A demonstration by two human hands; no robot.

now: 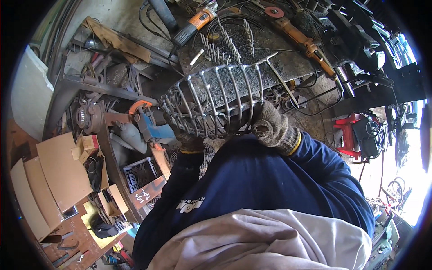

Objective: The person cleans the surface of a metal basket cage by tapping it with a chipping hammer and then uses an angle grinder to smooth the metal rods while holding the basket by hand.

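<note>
A curved basket-like frame of welded metal rods (234,85) is held up in front of my body, its long bars joined by cross rods. My right hand (275,128), in a brown knitted work glove with a yellow-edged cuff, is closed round the frame's right lower corner. At the lower left, my left hand (190,138), gloved the same way, grips the frame from below. Its fingers are partly hidden behind the bars. Beyond the frame, a dark metal workbench (288,63) carries short metal rods (227,42) standing in rows.
An orange angle grinder (195,24) lies at the bench's far left, another long grinder (306,42) at its right. Cables run around both. Open cardboard boxes (63,166) stand on the left, near a blue-and-orange power tool (150,121). A red stool (347,135) is at right.
</note>
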